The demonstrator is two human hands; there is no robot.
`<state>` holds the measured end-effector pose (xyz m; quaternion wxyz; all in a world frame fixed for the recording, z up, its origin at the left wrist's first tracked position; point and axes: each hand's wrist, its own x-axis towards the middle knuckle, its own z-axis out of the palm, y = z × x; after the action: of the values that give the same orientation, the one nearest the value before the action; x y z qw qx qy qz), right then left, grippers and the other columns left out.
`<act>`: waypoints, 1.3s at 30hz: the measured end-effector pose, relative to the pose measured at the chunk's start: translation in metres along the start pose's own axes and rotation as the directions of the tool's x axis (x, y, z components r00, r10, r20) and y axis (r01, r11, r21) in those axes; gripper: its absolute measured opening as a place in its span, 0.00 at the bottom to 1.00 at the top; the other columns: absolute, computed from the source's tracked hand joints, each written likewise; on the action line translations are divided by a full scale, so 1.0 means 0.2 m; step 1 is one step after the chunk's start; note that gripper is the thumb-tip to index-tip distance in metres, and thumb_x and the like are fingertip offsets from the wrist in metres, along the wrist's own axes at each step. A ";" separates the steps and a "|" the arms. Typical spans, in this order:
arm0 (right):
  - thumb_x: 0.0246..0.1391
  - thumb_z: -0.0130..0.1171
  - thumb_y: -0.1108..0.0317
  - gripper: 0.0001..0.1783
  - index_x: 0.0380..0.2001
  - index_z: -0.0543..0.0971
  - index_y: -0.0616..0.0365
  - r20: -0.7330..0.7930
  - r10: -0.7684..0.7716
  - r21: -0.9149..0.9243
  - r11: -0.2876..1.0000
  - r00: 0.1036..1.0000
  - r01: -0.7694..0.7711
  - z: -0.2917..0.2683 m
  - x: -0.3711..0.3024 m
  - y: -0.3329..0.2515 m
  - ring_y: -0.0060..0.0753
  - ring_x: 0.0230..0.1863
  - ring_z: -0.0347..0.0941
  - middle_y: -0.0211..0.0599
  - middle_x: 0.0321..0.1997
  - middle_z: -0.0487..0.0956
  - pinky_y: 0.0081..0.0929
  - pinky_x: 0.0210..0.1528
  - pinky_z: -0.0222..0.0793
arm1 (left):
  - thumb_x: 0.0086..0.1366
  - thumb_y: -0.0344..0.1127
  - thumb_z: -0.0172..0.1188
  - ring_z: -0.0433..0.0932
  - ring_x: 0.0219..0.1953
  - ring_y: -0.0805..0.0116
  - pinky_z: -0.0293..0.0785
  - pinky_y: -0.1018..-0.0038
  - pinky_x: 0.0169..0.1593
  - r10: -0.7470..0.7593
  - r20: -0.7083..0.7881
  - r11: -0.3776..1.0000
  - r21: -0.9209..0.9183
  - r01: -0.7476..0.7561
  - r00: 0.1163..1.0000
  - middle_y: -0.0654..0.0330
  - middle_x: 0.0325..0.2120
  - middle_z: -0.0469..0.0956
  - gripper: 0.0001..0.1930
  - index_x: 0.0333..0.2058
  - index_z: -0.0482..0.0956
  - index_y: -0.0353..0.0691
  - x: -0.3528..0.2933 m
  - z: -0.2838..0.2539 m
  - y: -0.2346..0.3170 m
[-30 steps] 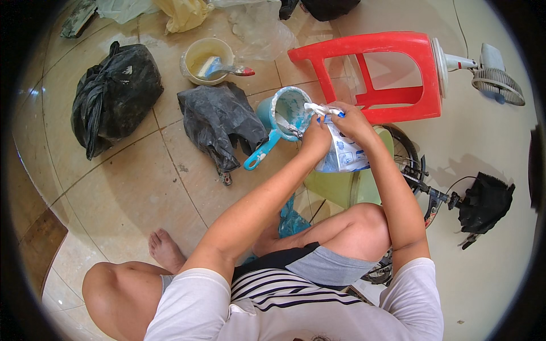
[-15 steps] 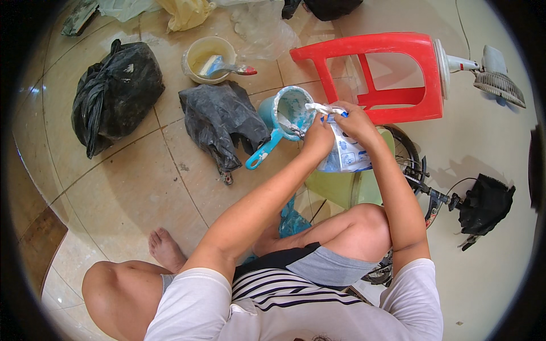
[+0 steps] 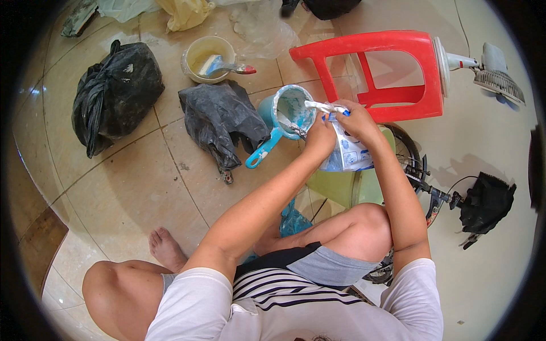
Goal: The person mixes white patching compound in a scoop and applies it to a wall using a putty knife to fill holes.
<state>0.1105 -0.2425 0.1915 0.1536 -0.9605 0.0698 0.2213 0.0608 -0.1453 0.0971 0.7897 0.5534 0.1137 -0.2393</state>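
Note:
My left hand (image 3: 322, 137) and my right hand (image 3: 358, 121) are closed on the gathered neck of a white-and-blue printed plastic bag (image 3: 351, 153). Its body hangs below my fingers. A narrow twisted white end of the bag pokes out leftward from my right hand. Just left of my left hand stands a light-blue dipper (image 3: 268, 112), its inside smeared with white paste. Some tool lies in the dipper; my left hand partly hides it, and its kind is unclear. The dipper's handle points toward me.
A crumpled black bag (image 3: 223, 122) lies beside the dipper, a knotted black bag (image 3: 116, 94) farther left. Behind are a tub (image 3: 186, 63) and a paintbrush (image 3: 227, 67). A red stool (image 3: 375, 42) lies on its side; a yellow-green container (image 3: 333, 187) and bicycle (image 3: 435, 199) are right.
The twisted white end of the bag now sticks out longer and straighter to the left. Both hands have shifted very slightly right and stay on the bag.

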 end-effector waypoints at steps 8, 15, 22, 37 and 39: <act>0.55 0.59 0.66 0.20 0.50 0.83 0.60 -0.012 -0.048 -0.045 0.998 0.999 0.048 0.00 0.01 0.02 0.48 0.45 0.82 0.52 0.46 0.85 0.37 0.50 0.75 | 0.74 0.35 0.44 0.76 0.57 0.36 0.70 0.53 0.60 0.004 -0.015 1.000 0.008 -0.004 1.000 0.35 0.52 0.78 0.21 0.62 0.70 0.36 0.00 0.01 -0.01; 0.55 0.59 0.66 0.20 0.50 0.83 0.60 0.001 -0.027 -0.015 1.000 1.000 0.027 0.00 0.01 0.02 0.48 0.46 0.82 0.53 0.46 0.85 0.37 0.51 0.75 | 0.74 0.36 0.44 0.77 0.56 0.36 0.71 0.53 0.59 -0.003 -0.016 1.000 -0.004 0.003 1.000 0.35 0.52 0.78 0.21 0.62 0.69 0.35 0.00 0.01 0.00; 0.56 0.59 0.66 0.20 0.51 0.83 0.60 0.019 -0.008 -0.020 1.000 1.000 0.009 -0.01 -0.01 -0.03 0.47 0.47 0.82 0.53 0.47 0.85 0.36 0.52 0.74 | 0.76 0.37 0.44 0.75 0.55 0.32 0.71 0.49 0.57 0.030 -0.020 1.000 -0.003 -0.030 0.999 0.32 0.52 0.76 0.21 0.62 0.69 0.34 0.03 0.02 -0.04; 0.56 0.59 0.66 0.20 0.51 0.83 0.60 0.001 -0.026 -0.033 0.999 1.000 0.026 0.00 0.01 0.00 0.48 0.46 0.82 0.53 0.47 0.85 0.37 0.51 0.75 | 0.75 0.37 0.42 0.75 0.59 0.36 0.69 0.54 0.61 -0.012 -0.018 1.000 -0.021 0.012 1.000 0.34 0.55 0.76 0.22 0.62 0.68 0.33 0.03 0.03 -0.04; 0.55 0.60 0.66 0.20 0.51 0.83 0.61 0.000 -0.026 -0.041 0.999 1.000 0.026 0.00 0.01 -0.01 0.48 0.47 0.82 0.53 0.47 0.85 0.37 0.51 0.75 | 0.75 0.37 0.41 0.75 0.59 0.37 0.69 0.55 0.61 -0.010 -0.021 1.000 -0.013 0.010 1.000 0.36 0.55 0.77 0.22 0.62 0.69 0.34 0.03 0.02 -0.04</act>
<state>0.1119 -0.2410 0.1916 0.1370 -0.9643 0.0529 0.2204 0.0608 -0.1538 0.0891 0.7909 0.5501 0.1261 -0.2366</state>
